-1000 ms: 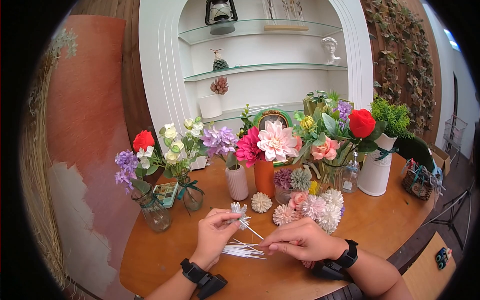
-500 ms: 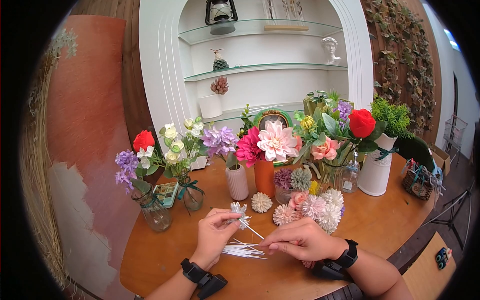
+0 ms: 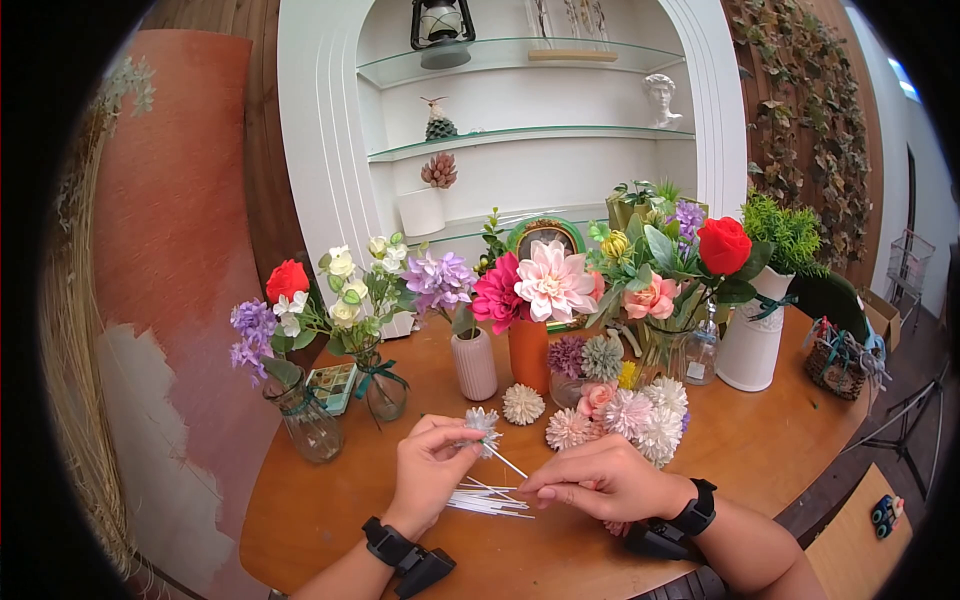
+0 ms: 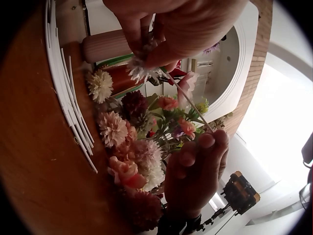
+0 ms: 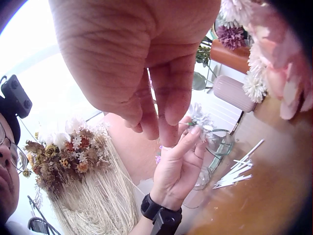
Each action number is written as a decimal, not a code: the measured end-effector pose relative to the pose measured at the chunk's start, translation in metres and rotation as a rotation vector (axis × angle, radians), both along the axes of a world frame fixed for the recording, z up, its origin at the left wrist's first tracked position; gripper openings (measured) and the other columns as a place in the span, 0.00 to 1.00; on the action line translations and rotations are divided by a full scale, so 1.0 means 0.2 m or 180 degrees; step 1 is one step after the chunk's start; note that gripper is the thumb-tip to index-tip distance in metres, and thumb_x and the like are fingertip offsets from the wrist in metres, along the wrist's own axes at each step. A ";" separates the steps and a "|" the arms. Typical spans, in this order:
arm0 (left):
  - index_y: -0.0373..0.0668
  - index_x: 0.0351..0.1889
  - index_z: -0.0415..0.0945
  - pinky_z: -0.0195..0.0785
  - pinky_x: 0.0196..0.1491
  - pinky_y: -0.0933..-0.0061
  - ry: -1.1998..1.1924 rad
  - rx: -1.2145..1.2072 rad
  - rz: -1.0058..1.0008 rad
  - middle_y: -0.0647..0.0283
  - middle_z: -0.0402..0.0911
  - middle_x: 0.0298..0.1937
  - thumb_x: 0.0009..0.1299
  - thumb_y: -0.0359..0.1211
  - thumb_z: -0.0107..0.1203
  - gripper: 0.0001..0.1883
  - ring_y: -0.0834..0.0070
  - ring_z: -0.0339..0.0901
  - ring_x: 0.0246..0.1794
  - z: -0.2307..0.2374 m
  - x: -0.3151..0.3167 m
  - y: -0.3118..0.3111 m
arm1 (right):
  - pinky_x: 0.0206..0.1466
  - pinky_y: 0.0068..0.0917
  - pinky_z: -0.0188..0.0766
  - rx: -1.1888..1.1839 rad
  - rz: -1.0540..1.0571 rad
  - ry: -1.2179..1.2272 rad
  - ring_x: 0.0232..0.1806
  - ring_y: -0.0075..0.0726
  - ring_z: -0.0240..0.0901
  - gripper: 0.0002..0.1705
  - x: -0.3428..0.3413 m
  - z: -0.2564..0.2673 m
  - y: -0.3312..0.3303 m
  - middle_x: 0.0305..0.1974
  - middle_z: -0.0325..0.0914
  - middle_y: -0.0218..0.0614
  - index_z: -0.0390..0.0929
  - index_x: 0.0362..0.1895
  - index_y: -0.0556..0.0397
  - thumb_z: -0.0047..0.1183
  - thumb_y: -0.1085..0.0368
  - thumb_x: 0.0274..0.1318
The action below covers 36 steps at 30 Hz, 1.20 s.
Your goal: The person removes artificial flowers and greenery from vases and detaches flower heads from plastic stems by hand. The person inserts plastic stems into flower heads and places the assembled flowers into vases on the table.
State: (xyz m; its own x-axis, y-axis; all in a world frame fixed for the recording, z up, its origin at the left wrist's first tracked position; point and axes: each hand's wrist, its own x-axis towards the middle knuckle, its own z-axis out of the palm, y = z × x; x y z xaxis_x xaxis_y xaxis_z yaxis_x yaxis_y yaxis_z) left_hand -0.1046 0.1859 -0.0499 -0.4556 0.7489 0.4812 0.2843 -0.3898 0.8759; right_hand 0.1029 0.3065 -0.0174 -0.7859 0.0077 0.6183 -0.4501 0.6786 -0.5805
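Between thumb and fingers, my left hand (image 3: 430,470) pinches a pale grey-white artificial flower head (image 3: 484,424) just above the table. A thin white stick (image 3: 511,464) runs from the underside of this flower, slanting down to the right. My right hand (image 3: 608,480) pinches the stick's far end with thumb and fingertips. In the left wrist view a bit of green shows at the flower's base, where the stick (image 4: 188,98) meets it. Below the hands lies a loose pile of white sticks (image 3: 488,500) on the wooden table (image 3: 330,520).
A cream pompom flower (image 3: 522,405) lies beyond the left hand. Several loose flower heads (image 3: 628,412) are heaped past the right hand. Behind stand a pink ribbed vase (image 3: 474,366), an orange vase (image 3: 528,357), glass vases (image 3: 312,430) and a white pitcher (image 3: 748,345), all with flowers or greenery.
The flower head has turned slightly in the left hand's fingers, showing its petals more fully. Both hands and the stick stay nearly in place.
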 end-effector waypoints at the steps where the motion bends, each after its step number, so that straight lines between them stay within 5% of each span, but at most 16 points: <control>1: 0.33 0.41 0.83 0.77 0.54 0.74 0.0106 -0.0021 0.0071 0.60 0.70 0.49 0.63 0.15 0.58 0.11 0.73 0.78 0.50 0.00 0.01 0.00 | 0.39 0.31 0.77 0.0017 -0.0012 -0.0027 0.32 0.37 0.81 0.10 0.00 0.00 0.00 0.35 0.84 0.39 0.83 0.46 0.55 0.56 0.70 0.61; 26: 0.31 0.41 0.82 0.76 0.56 0.73 0.0142 0.0121 0.0062 0.58 0.76 0.48 0.62 0.15 0.59 0.10 0.72 0.78 0.50 0.01 0.01 -0.01 | 0.42 0.33 0.77 0.0324 -0.0056 -0.0230 0.36 0.43 0.81 0.12 -0.02 -0.02 0.02 0.38 0.84 0.41 0.83 0.48 0.54 0.56 0.68 0.61; 32: 0.33 0.54 0.75 0.75 0.55 0.72 -0.0735 0.0775 0.0298 0.56 0.76 0.51 0.66 0.15 0.56 0.18 0.72 0.78 0.49 0.09 0.12 0.01 | 0.41 0.33 0.77 0.0239 -0.0246 -0.0457 0.36 0.43 0.81 0.11 0.00 0.00 0.00 0.38 0.84 0.41 0.83 0.46 0.53 0.58 0.68 0.59; 35: 0.33 0.57 0.73 0.75 0.51 0.73 -0.0957 0.0571 0.0109 0.56 0.77 0.51 0.71 0.22 0.55 0.16 0.73 0.78 0.47 0.03 0.06 0.00 | 0.41 0.33 0.78 0.0238 -0.0361 -0.0310 0.35 0.42 0.81 0.11 -0.01 -0.01 0.01 0.37 0.84 0.40 0.84 0.46 0.53 0.59 0.67 0.58; 36: 0.32 0.56 0.73 0.75 0.48 0.74 -0.0913 -0.0051 -0.0383 0.57 0.78 0.49 0.73 0.26 0.54 0.15 0.74 0.78 0.46 0.03 0.04 -0.01 | 0.41 0.33 0.78 0.0271 -0.0331 -0.0280 0.34 0.42 0.82 0.11 -0.01 -0.01 0.02 0.36 0.84 0.40 0.84 0.46 0.53 0.60 0.67 0.58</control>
